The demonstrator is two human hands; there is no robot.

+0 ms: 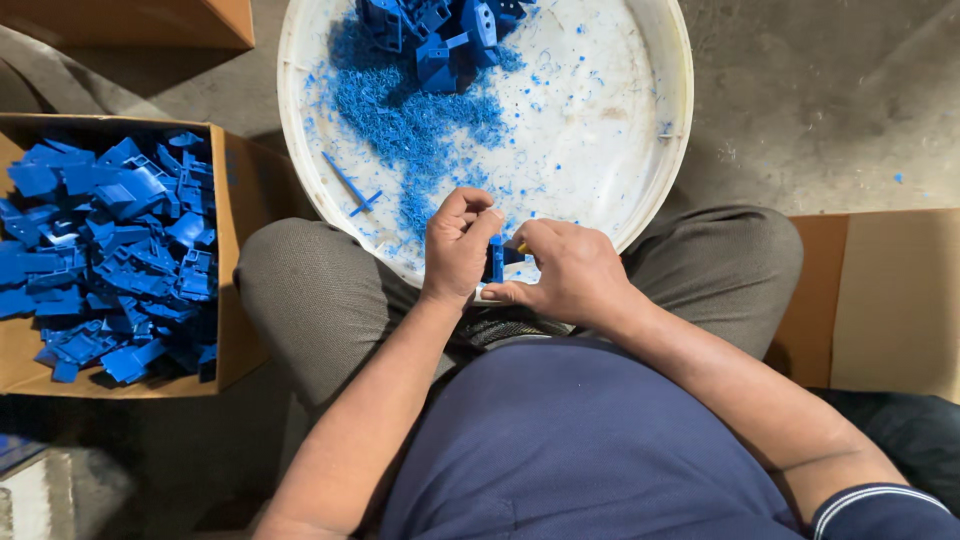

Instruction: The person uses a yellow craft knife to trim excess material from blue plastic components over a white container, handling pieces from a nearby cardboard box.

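part: small blue plastic piece (497, 258), long axis pretty much upright, top end toward the white tub (640, 190)
look: solid blue, narrow, partly hidden
left hand (455, 250): fingers pinching the part
right hand (565, 275): fingers clenched on a small yellow-tipped tool (520, 249), touching the part
where: over the lap, at the tub's near rim

open brown carton (228, 250) left, brown carton (880, 300) right

1. The only view comes from a head-worn camera that looks almost straight down the wearer's own torso.
2. It sits close: lap and both hands fill the centre.
3. A white basin (300, 150) lies far, a cardboard box (228, 260) left.
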